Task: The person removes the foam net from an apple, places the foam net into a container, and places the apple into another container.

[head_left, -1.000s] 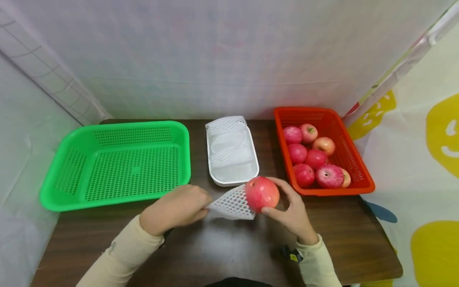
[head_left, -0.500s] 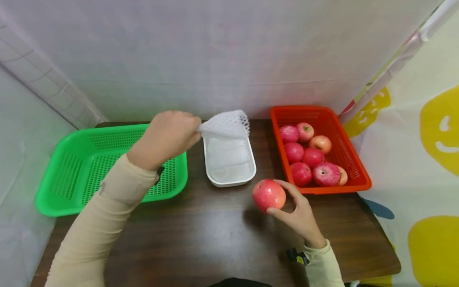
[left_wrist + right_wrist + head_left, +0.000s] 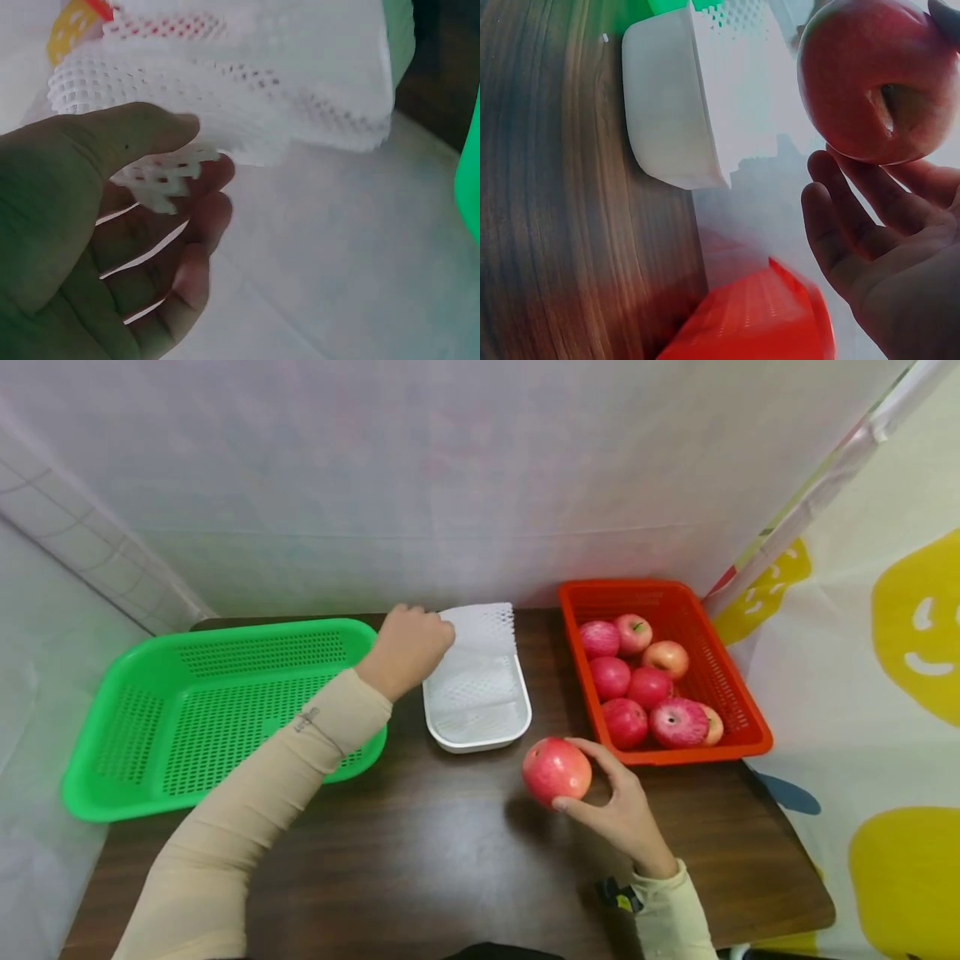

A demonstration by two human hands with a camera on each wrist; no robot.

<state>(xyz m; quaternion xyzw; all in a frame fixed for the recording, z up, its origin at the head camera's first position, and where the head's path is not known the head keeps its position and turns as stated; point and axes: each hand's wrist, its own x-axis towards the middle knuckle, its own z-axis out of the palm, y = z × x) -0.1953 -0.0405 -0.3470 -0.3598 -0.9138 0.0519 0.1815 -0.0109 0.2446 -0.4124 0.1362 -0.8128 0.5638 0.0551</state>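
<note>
My right hand holds a red apple between thumb and fingers, a little above the table in front of the white tray. In the right wrist view the apple shows its hollow end, with fingers curled beneath it. Over the tray's far left side is my left hand. Its thumb and forefinger pinch the edge of a white foam fruit net, as the left wrist view shows. White foam netting lies over the back of the tray, and more sheets are inside it.
On the right stands a red basket with several apples. A green basket is at the left, partly under my left forearm. Behind them a pale curtain hangs at the back edge of the dark wooden table.
My left hand drew the net off the apple, carried it away and up to the tray's back, then shifted slightly right. The right hand keeps the apple, now bare, in nearly the same place.
</note>
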